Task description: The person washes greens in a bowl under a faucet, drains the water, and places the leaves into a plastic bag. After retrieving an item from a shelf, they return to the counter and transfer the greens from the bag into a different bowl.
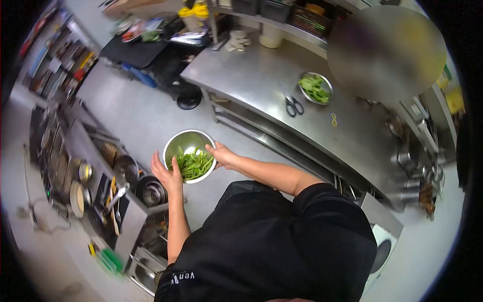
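A round metal bowl (189, 135) with cut green leaves (193, 164) in its lower part is in front of me, over the floor. My right hand (224, 156) grips its right rim, thumb on top and the other fingers hidden underneath. At the bowl's left side is my left hand (169, 175), its fingers stretched out and spread along the outside. The left thumb overlaps the rim in this view.
A steel worktable (251, 75) on the right carries a bowl of leaves (315, 88), black-handled scissors (293, 105) and a small yellow loop (334, 119). Pans (151, 191) line the left counter. A black bin (188, 99) stands beyond. The upper right is blurred.
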The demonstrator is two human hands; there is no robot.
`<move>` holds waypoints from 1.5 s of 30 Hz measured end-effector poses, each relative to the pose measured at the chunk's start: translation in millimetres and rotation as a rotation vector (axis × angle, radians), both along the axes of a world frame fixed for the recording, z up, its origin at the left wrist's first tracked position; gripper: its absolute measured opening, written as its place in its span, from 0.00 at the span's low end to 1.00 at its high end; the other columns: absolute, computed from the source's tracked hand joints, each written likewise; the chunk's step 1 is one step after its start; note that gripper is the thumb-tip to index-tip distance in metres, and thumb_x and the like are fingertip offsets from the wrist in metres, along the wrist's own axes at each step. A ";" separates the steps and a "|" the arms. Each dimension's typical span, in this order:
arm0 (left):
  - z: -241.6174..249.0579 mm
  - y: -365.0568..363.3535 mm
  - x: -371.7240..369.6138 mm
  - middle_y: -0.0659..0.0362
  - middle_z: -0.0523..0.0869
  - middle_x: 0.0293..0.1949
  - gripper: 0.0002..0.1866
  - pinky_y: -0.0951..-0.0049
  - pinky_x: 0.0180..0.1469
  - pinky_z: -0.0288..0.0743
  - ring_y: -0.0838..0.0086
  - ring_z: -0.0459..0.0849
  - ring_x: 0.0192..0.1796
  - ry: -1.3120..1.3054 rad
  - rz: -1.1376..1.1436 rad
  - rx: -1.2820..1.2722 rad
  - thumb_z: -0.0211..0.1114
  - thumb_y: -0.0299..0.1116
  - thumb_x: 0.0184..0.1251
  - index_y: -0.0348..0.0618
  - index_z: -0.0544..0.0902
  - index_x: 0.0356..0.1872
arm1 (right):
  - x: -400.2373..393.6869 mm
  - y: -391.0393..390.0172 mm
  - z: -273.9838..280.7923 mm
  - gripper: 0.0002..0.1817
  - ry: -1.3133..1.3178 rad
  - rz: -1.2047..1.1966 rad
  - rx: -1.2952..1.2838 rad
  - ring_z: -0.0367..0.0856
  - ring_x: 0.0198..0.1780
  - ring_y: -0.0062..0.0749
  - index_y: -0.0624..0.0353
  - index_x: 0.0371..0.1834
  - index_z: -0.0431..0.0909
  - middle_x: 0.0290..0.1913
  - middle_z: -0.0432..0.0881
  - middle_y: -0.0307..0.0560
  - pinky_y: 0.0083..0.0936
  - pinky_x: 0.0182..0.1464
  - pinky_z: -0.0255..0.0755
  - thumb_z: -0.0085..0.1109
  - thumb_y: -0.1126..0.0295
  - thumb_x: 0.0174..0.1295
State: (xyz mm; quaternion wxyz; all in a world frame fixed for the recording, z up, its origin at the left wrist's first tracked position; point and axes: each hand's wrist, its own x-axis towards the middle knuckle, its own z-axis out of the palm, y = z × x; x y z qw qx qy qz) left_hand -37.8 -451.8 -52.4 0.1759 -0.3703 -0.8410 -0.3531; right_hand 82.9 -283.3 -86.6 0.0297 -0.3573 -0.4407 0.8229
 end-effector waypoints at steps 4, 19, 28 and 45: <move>-54.8 91.7 -19.1 0.39 0.67 0.66 0.39 0.61 0.64 0.64 0.56 0.69 0.64 -0.669 -0.019 0.169 0.66 0.46 0.64 0.30 0.61 0.68 | 24.1 78.9 9.5 0.23 -0.001 -0.161 0.025 0.85 0.42 0.42 0.49 0.66 0.59 0.51 0.78 0.55 0.47 0.35 0.85 0.46 0.56 0.72; -68.7 346.7 -123.9 0.52 0.82 0.44 0.18 0.76 0.20 0.81 0.69 0.85 0.29 -1.648 -0.177 0.258 0.52 0.40 0.74 0.42 0.69 0.59 | 86.9 219.3 -29.8 0.13 -0.385 -0.629 0.966 0.83 0.37 0.36 0.61 0.43 0.82 0.34 0.84 0.48 0.29 0.40 0.76 0.58 0.62 0.64; -131.4 468.1 -198.0 0.54 0.82 0.46 0.21 0.71 0.25 0.84 0.66 0.85 0.36 -1.627 -0.199 0.063 0.52 0.46 0.74 0.44 0.70 0.59 | 284.9 243.1 -36.0 0.10 -1.002 -0.947 1.018 0.82 0.45 0.51 0.58 0.37 0.85 0.40 0.83 0.60 0.39 0.48 0.75 0.58 0.65 0.59; -74.2 415.8 46.1 0.37 0.66 0.61 0.32 0.58 0.67 0.61 0.47 0.65 0.63 -0.470 -0.205 0.166 0.65 0.32 0.62 0.28 0.63 0.64 | 396.6 344.9 -56.9 0.11 -1.170 -0.318 1.365 0.74 0.51 0.43 0.56 0.42 0.84 0.40 0.76 0.46 0.38 0.51 0.75 0.61 0.68 0.57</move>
